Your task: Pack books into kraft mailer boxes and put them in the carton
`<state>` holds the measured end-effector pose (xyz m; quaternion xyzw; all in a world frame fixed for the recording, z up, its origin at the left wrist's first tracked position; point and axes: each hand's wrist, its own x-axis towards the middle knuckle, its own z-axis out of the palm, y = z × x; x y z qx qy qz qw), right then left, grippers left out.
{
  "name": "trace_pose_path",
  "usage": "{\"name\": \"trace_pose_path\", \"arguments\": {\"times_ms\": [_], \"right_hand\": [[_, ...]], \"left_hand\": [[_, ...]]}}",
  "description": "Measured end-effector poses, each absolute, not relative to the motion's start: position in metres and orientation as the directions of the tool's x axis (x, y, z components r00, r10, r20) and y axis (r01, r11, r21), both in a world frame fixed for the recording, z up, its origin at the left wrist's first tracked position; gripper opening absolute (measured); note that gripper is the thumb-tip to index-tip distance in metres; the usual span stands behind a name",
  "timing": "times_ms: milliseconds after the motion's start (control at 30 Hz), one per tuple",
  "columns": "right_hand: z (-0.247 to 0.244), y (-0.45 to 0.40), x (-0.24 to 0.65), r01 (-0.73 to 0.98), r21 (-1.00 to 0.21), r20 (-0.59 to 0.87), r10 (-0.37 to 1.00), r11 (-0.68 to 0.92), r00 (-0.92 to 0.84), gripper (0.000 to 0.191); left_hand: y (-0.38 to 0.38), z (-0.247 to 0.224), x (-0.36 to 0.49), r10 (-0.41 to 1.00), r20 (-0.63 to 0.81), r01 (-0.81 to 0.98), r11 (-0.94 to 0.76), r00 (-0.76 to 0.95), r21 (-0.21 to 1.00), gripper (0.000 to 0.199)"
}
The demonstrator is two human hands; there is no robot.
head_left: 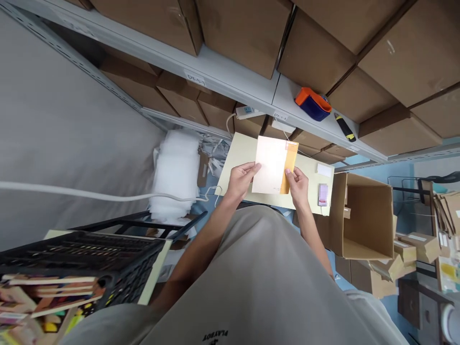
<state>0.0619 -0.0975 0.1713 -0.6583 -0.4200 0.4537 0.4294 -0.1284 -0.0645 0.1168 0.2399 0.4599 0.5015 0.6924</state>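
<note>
A flat white book (270, 165) with an orange band down its right side is held up over the pale tabletop (233, 158). My left hand (241, 179) pinches its left edge, thumb on top. On the opposite edge, over the orange band, my right hand (299, 184) grips with the thumb in front and the fingers behind. To the right of that hand, a phone (322, 195) with a lit screen lies on the table, below a white label or slip (324, 170). The underside of the book is hidden.
An open cardboard box (370, 225) stands right of the table. White foam wrap (176, 172) is stacked to the left, near a black crate (125, 258) of books. On the shelf ahead sit an orange-and-blue tape dispenser (313, 104), a utility knife (345, 127) and several cartons (240, 33).
</note>
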Motion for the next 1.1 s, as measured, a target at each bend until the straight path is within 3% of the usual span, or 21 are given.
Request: {"name": "trace_pose_path", "arguments": {"times_ms": [200,300,467,667,767,833,900,1000,1100], "right_hand": [[0.167,-0.102,0.077,0.430,-0.901,0.074,0.957,-0.056,0.280,0.059],[0.166,-0.107,0.072,0.360,-0.932,0.014,0.990,-0.037,0.138,0.060],[0.156,-0.107,0.077,0.241,-0.966,-0.042,0.971,-0.099,0.234,0.054],[0.155,-0.111,0.105,0.078,-0.989,-0.101,0.962,-0.124,0.253,0.054],[0.158,-0.115,0.115,-0.017,-0.991,-0.133,0.958,-0.133,0.252,0.051],[0.157,-0.117,0.119,-0.031,-0.991,-0.135,0.957,-0.132,0.255,0.051],[0.153,-0.119,0.122,-0.030,-0.989,-0.148,0.957,-0.145,0.251,0.053],[0.143,-0.118,0.131,-0.016,-0.985,-0.168,0.952,-0.169,0.258,0.060],[0.135,-0.118,0.141,0.098,-0.989,-0.070,0.928,-0.114,0.366,0.071]], "left_hand": [[-0.073,0.132,-0.095,0.953,-0.257,-0.334,0.193,-0.159,0.923,0.064],[-0.083,0.143,-0.073,0.978,-0.164,-0.254,0.127,-0.130,0.959,0.064],[-0.088,0.145,-0.055,0.985,-0.163,-0.246,0.171,0.053,0.954,0.076],[-0.072,0.125,-0.080,0.963,-0.107,-0.102,0.084,-0.248,0.991,0.063],[-0.071,0.121,-0.085,0.977,-0.200,-0.171,0.185,-0.074,0.968,0.070],[-0.075,0.122,-0.082,0.961,-0.265,-0.226,0.277,0.082,0.934,0.069],[-0.080,0.124,-0.075,0.943,-0.303,-0.255,0.329,0.135,0.909,0.067],[-0.085,0.126,-0.064,0.946,-0.314,-0.263,0.323,0.077,0.909,0.066],[-0.088,0.127,-0.057,0.966,-0.257,-0.195,0.249,-0.018,0.949,0.065]]}}
